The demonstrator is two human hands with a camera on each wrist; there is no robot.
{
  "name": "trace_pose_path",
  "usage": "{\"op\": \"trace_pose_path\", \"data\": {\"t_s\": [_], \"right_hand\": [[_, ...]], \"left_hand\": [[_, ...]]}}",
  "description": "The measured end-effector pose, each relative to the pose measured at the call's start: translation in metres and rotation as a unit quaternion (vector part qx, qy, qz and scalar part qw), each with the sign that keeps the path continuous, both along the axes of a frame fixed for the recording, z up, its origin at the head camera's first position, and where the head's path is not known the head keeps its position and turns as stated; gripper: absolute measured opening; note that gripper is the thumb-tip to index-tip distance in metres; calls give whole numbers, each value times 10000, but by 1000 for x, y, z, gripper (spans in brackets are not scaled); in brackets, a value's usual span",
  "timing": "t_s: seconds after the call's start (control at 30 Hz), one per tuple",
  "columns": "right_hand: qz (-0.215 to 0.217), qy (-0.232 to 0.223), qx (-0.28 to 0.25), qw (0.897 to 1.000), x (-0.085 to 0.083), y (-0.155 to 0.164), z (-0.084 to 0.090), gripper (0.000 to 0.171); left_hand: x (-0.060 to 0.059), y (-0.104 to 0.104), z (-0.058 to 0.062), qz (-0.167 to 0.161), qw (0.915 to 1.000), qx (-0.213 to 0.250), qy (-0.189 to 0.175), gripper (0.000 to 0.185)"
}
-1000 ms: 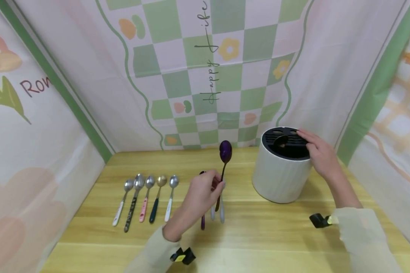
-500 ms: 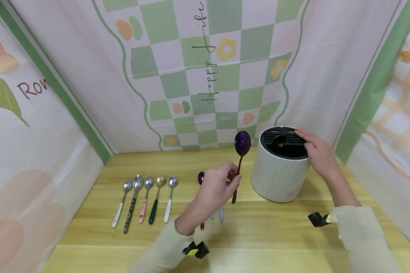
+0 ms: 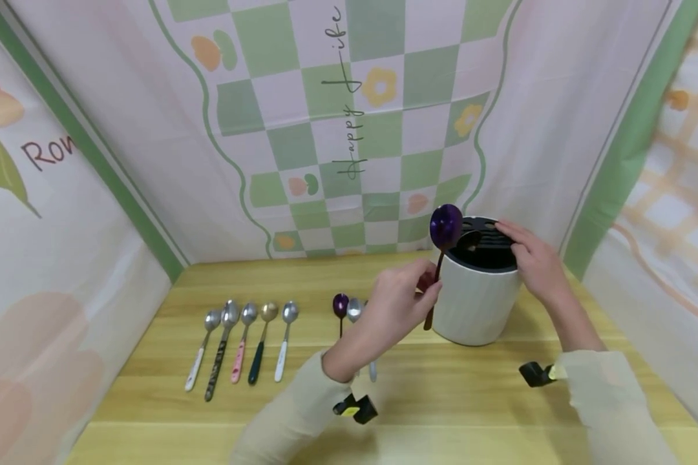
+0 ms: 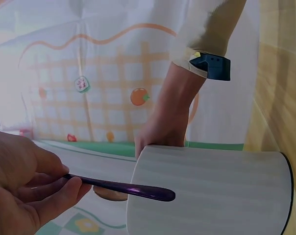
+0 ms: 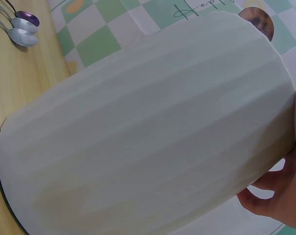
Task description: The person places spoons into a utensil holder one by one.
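My left hand [image 3: 392,303] pinches the thin handle of a purple spoon [image 3: 445,226], bowl up. It is beside the left wall of a white ribbed utensil holder [image 3: 471,307], its bowl overlapping the rim in the head view. The handle end [image 4: 155,193] points toward the holder's side in the left wrist view. My right hand [image 3: 538,265] holds the holder by its right rim, fingers curved over the edge. A dark spoon [image 3: 469,241] stands in the black slotted top [image 3: 488,258]; its brownish bowl [image 5: 257,23] sticks out in the right wrist view.
Several spoons lie in a row at the left, among them a pink-handled spoon [image 3: 238,361]. Another purple spoon [image 3: 340,305] and a silver spoon [image 3: 355,310] lie in the middle, partly behind my left forearm. A patterned curtain [image 3: 349,129] closes off the back of the wooden table [image 3: 430,413].
My left hand has carried the purple spoon up and to the right, from above the middle spoons to the holder's left side. My right hand has stayed on the holder.
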State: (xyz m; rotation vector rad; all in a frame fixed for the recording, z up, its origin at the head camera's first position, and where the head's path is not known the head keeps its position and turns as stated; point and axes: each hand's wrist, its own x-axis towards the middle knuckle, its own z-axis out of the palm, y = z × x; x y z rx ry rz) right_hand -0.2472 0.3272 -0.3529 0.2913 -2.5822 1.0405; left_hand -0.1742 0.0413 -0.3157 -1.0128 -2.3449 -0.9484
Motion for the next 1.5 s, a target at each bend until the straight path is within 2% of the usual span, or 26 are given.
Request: {"op": "trace_pose_path", "data": {"t_s": [0.17, 0.4, 0.77, 0.97, 1.23, 1.5], "right_hand": [[17, -33, -16, 10000, -1, 1, -1, 49], [0, -103, -74, 9999, -1, 1, -1, 49], [28, 134, -66, 9999, -2, 1, -2, 48], [20, 55, -59, 10000, -1, 0, -1, 49], [46, 167, -96, 9998, -1, 1, -1, 48], [-11, 226, -67, 9997, -1, 2, -1, 48]], "left_hand": [[-6, 10, 6, -17, 9999, -40, 129, 4], [-15, 25, 16, -207, 9994, 147, 251, 7], [-28, 43, 28, -496, 9976, 352, 334, 7], [-36, 54, 37, -435, 9971, 414, 459, 11], [-46, 68, 48, -348, 9961, 427, 691, 11], [-53, 78, 50, -328, 9953, 470, 780, 10]]}}
